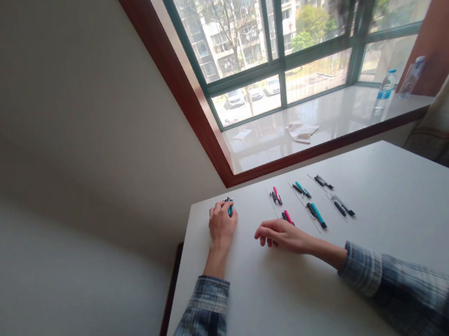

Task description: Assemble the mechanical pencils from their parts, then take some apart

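Note:
My left hand lies near the table's far left corner, its fingers curled around several pens, one with a teal part; the hand hides most of them. My right hand is over the middle of the table, its fingers loosely bent and apart, with nothing seen in them. Just beyond it lie pen parts with a pink barrel, partly covered by the hand. Teal pen parts are to its right, with a thin refill alongside.
More pen parts lie in small groups: pink, teal, black and clear, and another dark set. Behind the white table are a window sill, a cloth and two bottles. A wall borders the left.

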Demonstrator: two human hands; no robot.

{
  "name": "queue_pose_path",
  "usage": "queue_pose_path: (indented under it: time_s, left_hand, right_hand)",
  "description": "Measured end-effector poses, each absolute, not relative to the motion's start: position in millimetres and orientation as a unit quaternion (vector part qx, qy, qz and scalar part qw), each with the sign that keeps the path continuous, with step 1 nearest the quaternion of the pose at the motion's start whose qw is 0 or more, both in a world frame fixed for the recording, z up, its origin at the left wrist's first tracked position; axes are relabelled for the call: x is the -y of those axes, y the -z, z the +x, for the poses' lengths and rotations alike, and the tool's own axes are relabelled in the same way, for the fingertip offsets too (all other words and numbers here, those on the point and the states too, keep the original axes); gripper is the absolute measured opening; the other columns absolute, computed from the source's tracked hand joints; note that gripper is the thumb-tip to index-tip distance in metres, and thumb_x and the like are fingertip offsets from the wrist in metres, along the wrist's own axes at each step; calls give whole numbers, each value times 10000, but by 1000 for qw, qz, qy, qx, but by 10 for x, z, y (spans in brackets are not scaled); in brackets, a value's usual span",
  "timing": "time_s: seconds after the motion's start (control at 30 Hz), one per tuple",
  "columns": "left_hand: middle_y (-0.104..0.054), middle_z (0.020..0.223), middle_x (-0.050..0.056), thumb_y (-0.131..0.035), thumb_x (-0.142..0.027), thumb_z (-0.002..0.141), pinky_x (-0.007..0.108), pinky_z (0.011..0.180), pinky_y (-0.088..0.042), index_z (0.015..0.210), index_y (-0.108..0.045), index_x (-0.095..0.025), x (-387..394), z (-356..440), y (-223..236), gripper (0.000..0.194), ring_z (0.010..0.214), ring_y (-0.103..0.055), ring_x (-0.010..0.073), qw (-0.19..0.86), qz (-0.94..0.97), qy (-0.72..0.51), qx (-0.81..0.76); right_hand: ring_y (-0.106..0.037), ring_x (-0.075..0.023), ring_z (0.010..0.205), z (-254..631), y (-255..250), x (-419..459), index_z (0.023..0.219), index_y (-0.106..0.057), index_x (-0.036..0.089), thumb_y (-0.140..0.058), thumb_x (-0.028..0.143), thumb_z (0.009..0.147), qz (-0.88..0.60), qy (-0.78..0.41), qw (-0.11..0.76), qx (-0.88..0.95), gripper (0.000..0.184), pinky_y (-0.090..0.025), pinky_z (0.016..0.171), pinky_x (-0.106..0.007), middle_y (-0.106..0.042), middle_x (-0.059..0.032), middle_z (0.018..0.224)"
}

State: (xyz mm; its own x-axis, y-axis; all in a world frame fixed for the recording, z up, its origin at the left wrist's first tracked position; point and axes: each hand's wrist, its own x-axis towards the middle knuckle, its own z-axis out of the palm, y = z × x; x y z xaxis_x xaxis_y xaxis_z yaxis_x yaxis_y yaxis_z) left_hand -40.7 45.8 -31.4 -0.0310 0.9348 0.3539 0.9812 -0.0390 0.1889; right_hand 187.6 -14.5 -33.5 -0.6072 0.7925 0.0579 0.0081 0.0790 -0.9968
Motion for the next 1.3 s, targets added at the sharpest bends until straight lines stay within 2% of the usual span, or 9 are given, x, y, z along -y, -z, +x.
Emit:
queue_pose_path:
  time_s: [0.27,0.6,0.7,0.87,1.0,1.17,1.3]
  left_hand:
    - [-691,1187,91,-563,-217,918,361,984,-478,1135,-745,-216,-498,-578,307,284,1037,-605,259,68,-681,193,703]
    - [-693,1222,68,-549,-220,904,355,952,-500,1124,-748,-244,-474,-823,480,297,1015,-619,256,60,-676,193,709]
    - [-688,1262,64,-549,-246,916,361,940,-503,1167,-736,-262,-472,-844,529,314,1044,-615,267,58,-673,187,713]
    - [-657,1354,94,-568,-326,926,394,1009,-481,1360,-638,-228,-472,-876,560,451,1153,-586,302,74,-666,186,718]
    - [-665,1365,106,-563,-368,935,417,1025,-477,1334,-654,-188,-464,-871,546,447,1183,-589,313,76,-666,179,721]
    - [-655,1394,93,-583,-368,931,407,1042,-464,1268,-699,-227,-453,-833,524,384,1219,-592,297,66,-666,175,722]
    - [-640,1402,90,-581,-379,930,407,1022,-462,1297,-680,-244,-437,-805,515,403,1197,-587,297,75,-661,172,726]
  right_hand:
    - [-628,-165,753,1906,263,138,962,-740,176,-530,436,1010,-333,-524,349,702,337,-471,693,-267,-732,-53,839]
    - [-670,-192,766,2334,318,-204,914,-733,198,-500,467,1005,-432,-359,459,689,367,-495,714,-300,-742,-53,835]
    - [-679,-207,771,2477,413,-262,934,-746,203,-505,492,992,-459,-330,453,690,381,-510,705,-312,-749,-61,837]
    - [-675,-207,735,2558,500,-267,937,-754,206,-512,461,992,-473,-282,425,719,356,-500,689,-318,-754,-61,834]
    - [-656,-197,718,2512,495,-221,934,-750,214,-527,420,996,-460,-256,407,747,310,-486,703,-320,-749,-49,834]
    - [-650,-207,751,2444,519,-187,913,-736,218,-528,400,999,-444,-238,394,769,289,-492,720,-334,-748,-63,870]
    - [-652,-215,780,2415,538,-179,921,-726,224,-539,376,995,-450,-227,389,771,252,-495,740,-343,-742,-64,888]
